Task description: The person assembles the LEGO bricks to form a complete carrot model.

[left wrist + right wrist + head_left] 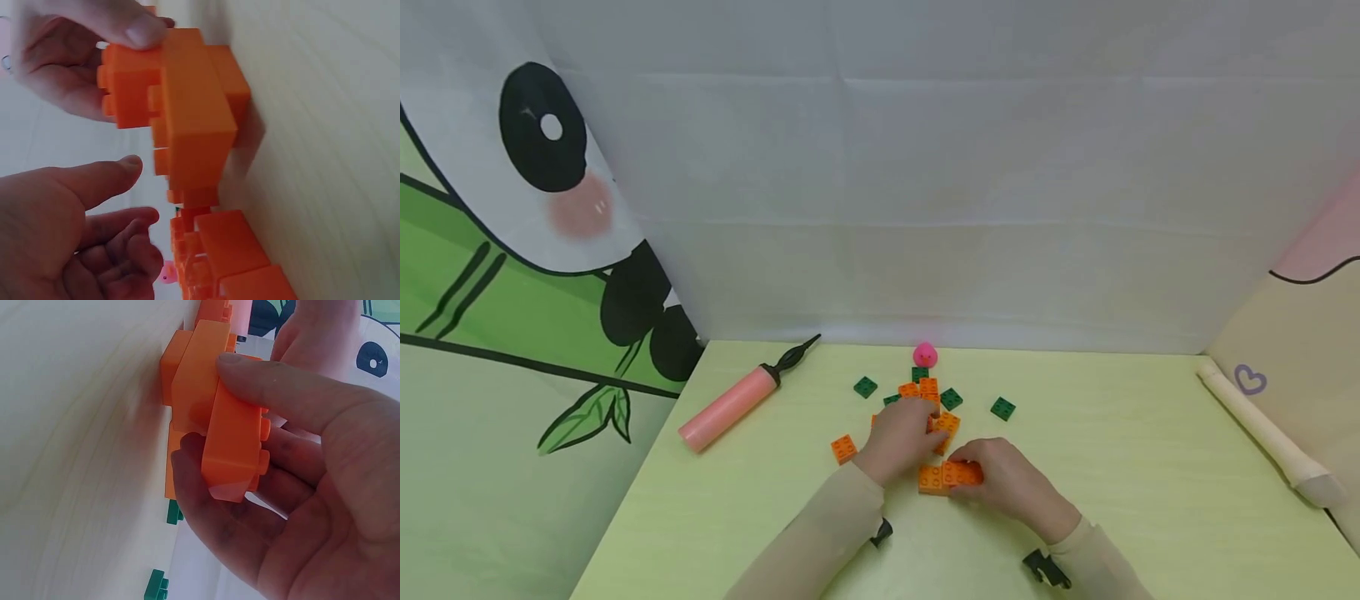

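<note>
My right hand [1013, 485] grips an orange toy building brick [967, 472] at its end, thumb and fingers on opposite sides. In the right wrist view that upper brick [234, 434] sits on other orange bricks [199, 378], offset from them and low over the table. My left hand [901, 437] hovers over the loose pile of orange bricks [949, 423]. Its thumb and loosely bent fingers are apart in the left wrist view, with nothing between them, beside the joined bricks [197, 103]. Part of the pile is hidden under the left hand.
Small green bricks [1002, 408] lie scattered around the pile, and a single orange brick [844, 449] lies to its left. Behind stands a pink ball-shaped toy [925, 355]. A pink hand pump [730, 410] lies at left, a pale roll [1262, 429] along the right edge.
</note>
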A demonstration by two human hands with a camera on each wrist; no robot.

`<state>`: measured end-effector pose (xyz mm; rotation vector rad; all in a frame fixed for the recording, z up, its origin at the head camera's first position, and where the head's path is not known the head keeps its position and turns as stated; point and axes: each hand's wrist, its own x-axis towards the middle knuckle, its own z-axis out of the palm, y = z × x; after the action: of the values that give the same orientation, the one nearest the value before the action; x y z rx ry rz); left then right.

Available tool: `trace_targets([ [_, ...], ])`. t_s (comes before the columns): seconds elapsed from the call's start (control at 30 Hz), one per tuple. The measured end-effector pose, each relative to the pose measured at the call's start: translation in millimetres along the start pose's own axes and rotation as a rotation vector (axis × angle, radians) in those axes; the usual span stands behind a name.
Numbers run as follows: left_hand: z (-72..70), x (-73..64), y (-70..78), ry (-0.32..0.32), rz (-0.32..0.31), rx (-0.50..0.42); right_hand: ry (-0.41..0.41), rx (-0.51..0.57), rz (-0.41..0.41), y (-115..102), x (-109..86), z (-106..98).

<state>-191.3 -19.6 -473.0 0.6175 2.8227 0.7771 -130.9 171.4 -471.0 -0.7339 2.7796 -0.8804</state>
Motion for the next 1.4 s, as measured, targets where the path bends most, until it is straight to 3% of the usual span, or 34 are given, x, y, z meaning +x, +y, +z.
trace_targets([
  [0.33,17.6,7.8,3.5,-0.015,-0.086,0.150,0.009,0.010,-0.004,-2,-3.9,5],
  [0.57,24.2,10.6,7.6,-0.043,-0.100,0.225,0.018,0.011,-0.004,-3,-7.1,7],
  [1.0,23.3,10.2,4.2,-0.036,-0.111,0.041,0.027,0.017,0.005,-6,-10.0,10],
  [1.3,8.7,-9.1,-2.0,0.008,-0.076,-0.122,0.028,0.005,0.006,-11,-9.8,12],
  [1.4,2.2,-17.2,-7.0,0.038,-0.035,-0.158,0.026,-0.002,0.003,-11,-9.5,14],
])
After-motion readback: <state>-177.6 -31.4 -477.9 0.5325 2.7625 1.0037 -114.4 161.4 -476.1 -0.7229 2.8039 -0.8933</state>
